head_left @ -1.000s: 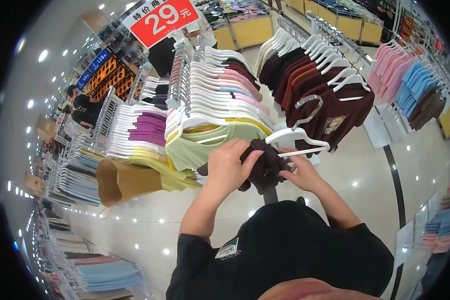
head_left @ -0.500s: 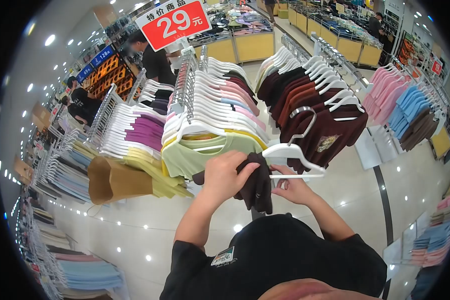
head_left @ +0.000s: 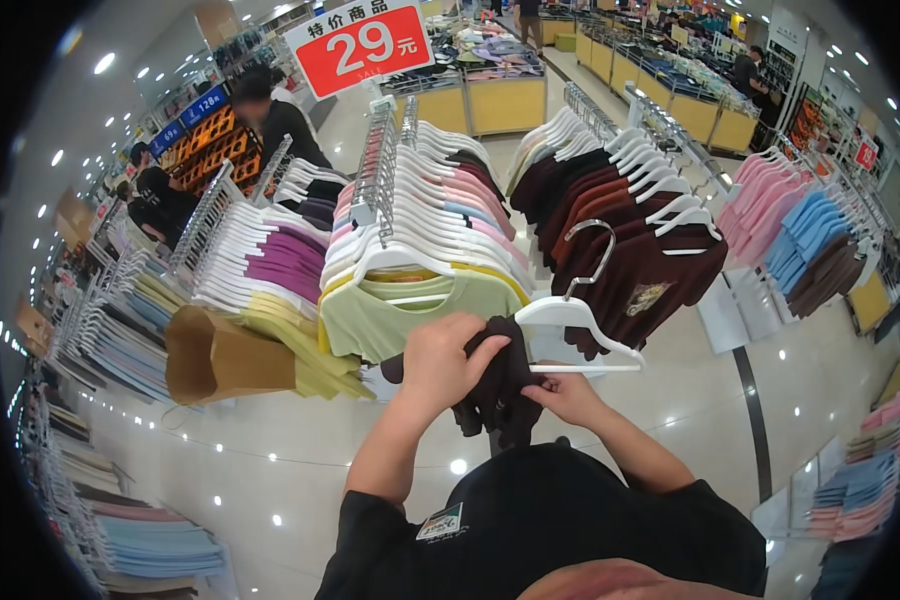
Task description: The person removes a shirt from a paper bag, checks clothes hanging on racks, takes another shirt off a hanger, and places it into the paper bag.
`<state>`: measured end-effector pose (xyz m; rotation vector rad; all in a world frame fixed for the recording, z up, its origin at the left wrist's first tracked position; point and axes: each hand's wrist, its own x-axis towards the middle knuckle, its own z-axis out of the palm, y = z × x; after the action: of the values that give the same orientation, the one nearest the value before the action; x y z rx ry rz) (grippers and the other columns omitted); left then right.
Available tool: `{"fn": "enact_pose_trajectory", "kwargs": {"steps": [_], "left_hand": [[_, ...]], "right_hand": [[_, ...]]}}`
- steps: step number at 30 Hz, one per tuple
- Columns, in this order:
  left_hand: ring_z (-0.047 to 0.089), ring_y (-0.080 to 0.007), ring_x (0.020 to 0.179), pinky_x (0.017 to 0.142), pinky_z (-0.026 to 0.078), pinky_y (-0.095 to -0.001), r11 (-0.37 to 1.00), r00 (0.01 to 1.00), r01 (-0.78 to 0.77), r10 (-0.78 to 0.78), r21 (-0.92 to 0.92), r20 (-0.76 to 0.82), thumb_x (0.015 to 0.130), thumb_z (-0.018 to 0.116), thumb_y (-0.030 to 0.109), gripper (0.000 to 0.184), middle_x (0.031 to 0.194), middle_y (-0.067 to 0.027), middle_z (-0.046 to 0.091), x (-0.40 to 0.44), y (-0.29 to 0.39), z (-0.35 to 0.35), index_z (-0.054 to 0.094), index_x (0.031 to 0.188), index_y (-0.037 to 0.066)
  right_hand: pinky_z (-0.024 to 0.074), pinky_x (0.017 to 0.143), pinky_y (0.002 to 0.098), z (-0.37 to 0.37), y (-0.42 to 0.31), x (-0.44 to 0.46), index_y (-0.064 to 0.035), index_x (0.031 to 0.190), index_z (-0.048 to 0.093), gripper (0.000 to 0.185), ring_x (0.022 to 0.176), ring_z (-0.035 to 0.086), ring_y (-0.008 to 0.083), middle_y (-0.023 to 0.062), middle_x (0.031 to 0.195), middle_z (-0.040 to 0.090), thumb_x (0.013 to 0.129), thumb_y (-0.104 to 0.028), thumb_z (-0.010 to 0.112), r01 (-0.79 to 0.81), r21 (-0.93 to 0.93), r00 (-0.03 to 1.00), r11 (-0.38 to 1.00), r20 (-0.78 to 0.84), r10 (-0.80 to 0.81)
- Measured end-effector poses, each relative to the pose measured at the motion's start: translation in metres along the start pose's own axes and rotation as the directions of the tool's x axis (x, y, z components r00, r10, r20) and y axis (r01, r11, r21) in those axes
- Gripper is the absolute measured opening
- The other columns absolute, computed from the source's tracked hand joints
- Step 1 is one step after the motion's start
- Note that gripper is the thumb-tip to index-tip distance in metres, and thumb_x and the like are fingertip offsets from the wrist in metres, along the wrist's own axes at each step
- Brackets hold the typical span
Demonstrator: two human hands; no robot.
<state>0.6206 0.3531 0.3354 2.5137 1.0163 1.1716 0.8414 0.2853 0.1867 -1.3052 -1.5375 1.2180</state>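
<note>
A dark brown garment (head_left: 500, 390) hangs bunched between my hands, partly over the left side of a white hanger (head_left: 585, 320) with a metal hook. My left hand (head_left: 445, 362) is closed on the bunched cloth, thumb on top. Below the hanger's bar, my right hand (head_left: 568, 397) pinches the garment's right edge. The hanger's right half is bare. Just behind them a light green shirt (head_left: 420, 310) hangs at the front of a rack.
Dark maroon shirts (head_left: 660, 270) hang on the rack to the right. A brown paper bag (head_left: 232, 355) is at the left beside yellow-green clothes (head_left: 325, 365). A red price sign (head_left: 360, 48) stands above the middle rack. People are in the background.
The garment and hanger have shifted slightly left and down in view. My right hand has moved from the hanger bar area onto the cloth's edge. A background person has moved left.
</note>
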Motion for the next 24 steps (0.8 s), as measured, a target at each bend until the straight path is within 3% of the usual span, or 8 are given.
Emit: {"fn": "enact_pose_trajectory", "kwargs": {"steps": [8, 10, 13, 14, 16, 20, 22, 24], "left_hand": [[0.065, -0.0337, 0.067, 0.059, 0.05, -0.0395, 0.996, 0.996, 0.036, -0.042, -0.076, -0.079, 0.084, 0.078, 0.027, 0.026, 0.077, -0.0117, 0.066, -0.005, -0.001, 0.001, 0.07, 0.087, 0.003], [0.065, -0.0338, 0.067, 0.059, 0.051, -0.039, 0.996, 0.994, 0.042, -0.05, -0.082, -0.097, 0.083, 0.079, 0.027, 0.025, 0.077, -0.0118, 0.067, -0.007, -0.006, 0.002, 0.07, 0.087, 0.003], [0.066, -0.0339, 0.068, 0.06, 0.051, -0.0383, 0.993, 0.988, 0.08, -0.09, -0.081, -0.127, 0.083, 0.08, 0.026, 0.025, 0.078, -0.012, 0.067, -0.01, -0.012, -0.003, 0.07, 0.088, 0.003], [0.066, -0.034, 0.069, 0.06, 0.051, -0.0381, 0.991, 0.983, 0.111, -0.12, -0.072, -0.138, 0.083, 0.08, 0.025, 0.025, 0.078, -0.0121, 0.067, -0.011, -0.014, -0.007, 0.07, 0.087, 0.003], [0.066, -0.0344, 0.069, 0.06, 0.051, -0.038, 0.992, 0.981, 0.115, -0.122, -0.053, -0.151, 0.082, 0.081, 0.023, 0.025, 0.078, -0.013, 0.067, -0.012, -0.018, -0.014, 0.07, 0.088, 0.002], [0.065, -0.036, 0.069, 0.061, 0.051, -0.0385, 0.985, 0.97, 0.16, -0.168, -0.062, -0.175, 0.082, 0.082, 0.021, 0.024, 0.078, -0.0155, 0.067, -0.016, -0.026, -0.019, 0.069, 0.086, 0.001], [0.064, -0.0363, 0.069, 0.062, 0.05, -0.0382, 0.984, 0.959, 0.176, -0.179, -0.033, -0.22, 0.082, 0.081, 0.021, 0.024, 0.078, -0.0166, 0.067, -0.019, -0.029, -0.018, 0.069, 0.086, 0.0], [0.063, -0.0366, 0.068, 0.062, 0.05, -0.0378, 0.963, 0.954, 0.263, -0.268, -0.051, -0.138, 0.083, 0.081, 0.02, 0.025, 0.078, -0.0176, 0.066, -0.022, -0.035, -0.016, 0.069, 0.086, 0.0]], "right_hand": [[0.0477, 0.058, 0.0324, -0.001, 0.005, 0.0, 0.0013, 0.11, 0.07, 0.024, 0.059, 0.06, 0.0155, 0.0078, 0.069, 0.065, 0.092, -0.014, 0.071, -0.033, -0.015, 0.996, 0.999, -0.082, 0.032], [0.0506, 0.066, 0.0377, -0.003, 0.005, 0.0, 0.0005, 0.106, 0.07, 0.027, 0.07, 0.066, 0.0263, 0.0116, 0.08, 0.069, 0.087, -0.019, 0.075, 0.066, -0.333, 0.996, 0.941, -0.042, -0.085], [0.0523, 0.078, 0.0408, -0.014, 0.013, -0.001, -0.0004, 0.096, 0.069, 0.029, 0.09, 0.066, 0.0334, 0.0122, 0.099, 0.07, 0.082, -0.024, 0.079, 0.086, -0.57, 0.988, 0.817, -0.057, -0.143], [0.0523, 0.078, 0.0408, -0.02, 0.017, 0.0, -0.0004, 0.096, 0.069, 0.029, 0.09, 0.066, 0.0334, 0.0122, 0.099, 0.07, 0.082, -0.024, 0.079, 0.086, -0.57, 0.988, 0.817, -0.056, -0.143], [0.0517, 0.087, 0.0415, -0.032, 0.024, 0.0, -0.001, 0.089, 0.068, 0.029, 0.101, 0.063, 0.0328, 0.0115, 0.109, 0.068, 0.079, -0.024, 0.082, 0.206, -0.616, 0.901, 0.761, -0.183, -0.392], [0.0475, 0.095, 0.0449, -0.069, 0.018, -0.002, -0.0021, 0.082, 0.065, 0.029, 0.111, 0.059, 0.0382, 0.0152, 0.114, 0.066, 0.071, -0.019, 0.087, 0.145, -0.694, 0.854, 0.706, -0.272, -0.443], [0.0459, 0.1, 0.0454, -0.088, -0.001, 0.001, -0.0001, 0.08, 0.063, 0.031, 0.119, 0.057, 0.0409, 0.0218, 0.129, 0.061, 0.069, -0.018, 0.086, 0.276, -0.691, 0.774, 0.668, -0.252, -0.581], [0.0481, 0.098, 0.0451, -0.102, -0.004, 0.002, -0.0003, 0.076, 0.06, 0.03, 0.119, 0.058, 0.0416, 0.0225, 0.124, 0.062, 0.068, -0.014, 0.086, 0.268, -0.728, 0.739, 0.631, -0.265, -0.62]]}}
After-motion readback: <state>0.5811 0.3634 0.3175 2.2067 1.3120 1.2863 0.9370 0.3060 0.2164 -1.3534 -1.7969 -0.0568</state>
